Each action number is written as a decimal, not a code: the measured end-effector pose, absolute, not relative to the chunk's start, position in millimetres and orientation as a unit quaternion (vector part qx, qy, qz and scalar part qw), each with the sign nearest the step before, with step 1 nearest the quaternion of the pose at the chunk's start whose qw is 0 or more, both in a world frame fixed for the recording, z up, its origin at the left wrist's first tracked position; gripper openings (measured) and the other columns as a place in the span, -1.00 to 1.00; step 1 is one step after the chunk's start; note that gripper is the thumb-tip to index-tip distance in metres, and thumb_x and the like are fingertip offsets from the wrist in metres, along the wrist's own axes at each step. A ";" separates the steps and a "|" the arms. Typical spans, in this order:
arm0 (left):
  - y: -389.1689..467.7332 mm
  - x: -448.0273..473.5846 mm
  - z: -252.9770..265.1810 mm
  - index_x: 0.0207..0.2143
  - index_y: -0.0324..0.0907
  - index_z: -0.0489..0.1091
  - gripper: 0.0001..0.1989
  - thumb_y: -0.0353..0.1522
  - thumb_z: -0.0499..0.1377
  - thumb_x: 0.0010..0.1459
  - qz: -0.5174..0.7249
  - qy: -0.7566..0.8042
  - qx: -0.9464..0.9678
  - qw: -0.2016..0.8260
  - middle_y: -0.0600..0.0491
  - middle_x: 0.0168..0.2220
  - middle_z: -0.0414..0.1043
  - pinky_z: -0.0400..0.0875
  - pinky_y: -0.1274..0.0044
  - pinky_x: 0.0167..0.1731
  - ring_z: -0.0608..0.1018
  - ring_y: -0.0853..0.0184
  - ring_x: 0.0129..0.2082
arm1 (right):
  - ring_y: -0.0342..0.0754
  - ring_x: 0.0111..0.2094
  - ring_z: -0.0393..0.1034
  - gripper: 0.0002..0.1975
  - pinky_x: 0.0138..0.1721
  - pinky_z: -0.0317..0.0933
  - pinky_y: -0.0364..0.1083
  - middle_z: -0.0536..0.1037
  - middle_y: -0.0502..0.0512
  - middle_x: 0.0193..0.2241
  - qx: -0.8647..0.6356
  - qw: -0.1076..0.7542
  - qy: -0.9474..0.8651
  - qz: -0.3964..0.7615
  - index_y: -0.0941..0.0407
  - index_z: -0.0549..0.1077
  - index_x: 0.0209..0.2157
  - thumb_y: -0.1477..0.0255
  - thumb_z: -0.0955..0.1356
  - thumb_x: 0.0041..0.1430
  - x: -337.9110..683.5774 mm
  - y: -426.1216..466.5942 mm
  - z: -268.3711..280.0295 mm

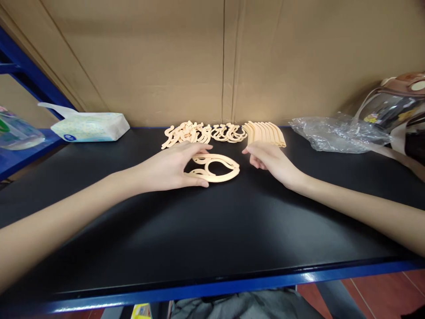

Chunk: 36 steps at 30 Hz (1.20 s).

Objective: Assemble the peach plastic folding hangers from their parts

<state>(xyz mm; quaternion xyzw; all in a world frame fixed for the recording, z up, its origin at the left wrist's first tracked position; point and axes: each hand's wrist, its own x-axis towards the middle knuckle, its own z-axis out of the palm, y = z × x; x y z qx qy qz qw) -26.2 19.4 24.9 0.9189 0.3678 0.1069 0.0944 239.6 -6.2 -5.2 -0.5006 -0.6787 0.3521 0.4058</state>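
My left hand (177, 166) grips a cream plastic folding hanger (222, 177) from its left end, fingers on the far side and thumb on the near side. The hanger's two curved arms meet at the right in a pointed loop, just above the black tabletop. To the right, apart from the hanger, is my right hand (270, 161) with its fingers curled in; anything inside them is hidden. Right behind it stands a neat row of cream curved hanger arms (265, 133). Cream hook pieces (229, 133) lie at the middle back, beside a loose heap of similar parts (186, 133).
A tissue pack (93, 126) sits at the back left of the black table (212, 235). Clear plastic bags (335, 133) and a transparent bottle with a brown lid (392, 106) are at the back right. A cardboard wall (149, 62) rises behind; a blue frame (29, 66) stands left.
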 end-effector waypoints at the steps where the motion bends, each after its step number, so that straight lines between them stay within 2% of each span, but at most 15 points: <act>1: 19.5 -32.7 25.9 0.20 -0.08 0.14 -0.21 0.06 0.22 -0.01 0.095 0.380 0.914 0.108 -0.05 0.16 0.30 0.27 0.30 0.09 0.37 0.09 0.13 | -0.21 -0.58 0.07 -0.72 -0.51 -0.04 -0.15 0.25 -0.12 -0.66 -0.499 0.402 -0.682 0.353 0.15 0.39 -0.35 0.24 0.23 0.25 239.6 -5.8 -5.6; 9: 18.8 -65.7 23.2 0.07 -0.02 0.32 -0.34 0.06 0.24 -0.04 0.094 0.396 0.902 0.140 0.00 0.09 0.38 0.33 0.29 0.06 0.43 0.08 0.06 | -0.22 -0.58 0.14 -0.78 -0.51 0.03 -0.17 0.28 -0.12 -0.66 -0.483 0.389 -0.698 0.358 0.15 0.38 -0.38 0.30 0.26 0.23 240.1 -3.9 -7.6; 13: 21.5 -71.2 20.4 0.04 0.01 0.35 -0.38 0.03 0.27 -0.05 0.104 0.387 0.905 0.144 0.03 0.08 0.38 0.33 0.29 0.06 0.42 0.08 0.06 | -0.23 -0.59 0.15 -0.79 -0.52 0.04 -0.18 0.29 -0.12 -0.65 -0.483 0.387 -0.696 0.364 0.15 0.38 -0.39 0.31 0.26 0.23 239.9 -3.4 -7.4; 21: 20.0 -79.8 25.0 0.06 0.01 0.33 -0.35 0.07 0.24 -0.04 0.094 0.373 0.919 0.087 0.01 0.13 0.31 0.17 0.22 0.16 0.29 0.06 0.16 | -0.23 -0.59 0.15 -0.81 -0.52 0.05 -0.17 0.30 -0.11 -0.65 -0.474 0.383 -0.703 0.367 0.15 0.39 -0.38 0.33 0.27 0.23 239.7 -5.0 -7.4; 28: 21.3 -93.7 38.7 -0.02 -0.01 0.37 -0.43 0.09 0.19 0.01 0.061 0.417 0.906 0.044 0.07 -0.02 0.43 0.28 0.25 -0.01 0.41 0.11 -0.05 | -0.23 -0.59 0.16 -0.80 -0.52 0.05 -0.17 0.30 -0.11 -0.64 -0.467 0.381 -0.710 0.363 0.15 0.40 -0.37 0.33 0.26 0.24 241.0 -4.0 -9.0; 36: 24.1 -90.6 38.1 -0.09 -0.02 0.43 -0.53 0.05 0.17 0.06 0.084 0.421 0.902 0.042 0.10 -0.09 0.47 0.27 0.32 -0.03 0.43 0.11 -0.08 | -0.23 -0.59 0.16 -0.80 -0.52 0.05 -0.17 0.31 -0.11 -0.64 -0.465 0.377 -0.715 0.361 0.15 0.40 -0.37 0.33 0.26 0.23 241.7 -4.2 -10.1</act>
